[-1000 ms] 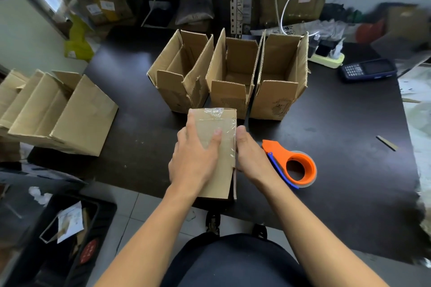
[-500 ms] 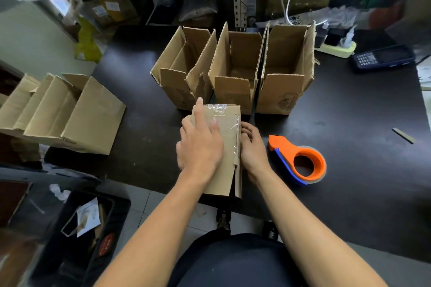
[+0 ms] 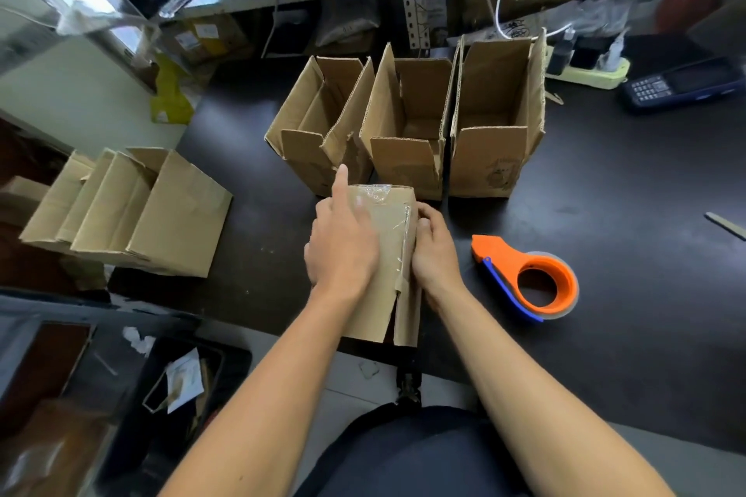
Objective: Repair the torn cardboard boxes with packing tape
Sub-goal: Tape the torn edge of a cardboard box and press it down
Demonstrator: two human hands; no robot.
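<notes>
A small cardboard box [image 3: 389, 250] lies on its side at the near edge of the dark table [image 3: 605, 214], with clear tape along its top and right edge. My left hand [image 3: 343, 246] rests flat on its upper face, forefinger stretched toward the far corner. My right hand [image 3: 434, 250] holds the box's right side, fingers curled against the taped edge. An orange tape dispenser [image 3: 529, 278] with a blue blade guard lies on the table just right of my right hand.
Three open cardboard boxes [image 3: 407, 125] stand in a row behind the small box. Flattened boxes [image 3: 129, 206] lie at the table's left end. A dark handset [image 3: 682, 83] and a power strip [image 3: 585, 71] sit far right. A bin [image 3: 161, 387] stands on the floor.
My left hand slid up the box's top face and its forefinger now points past the far corner. My right hand shifted its fingers along the taped right edge.
</notes>
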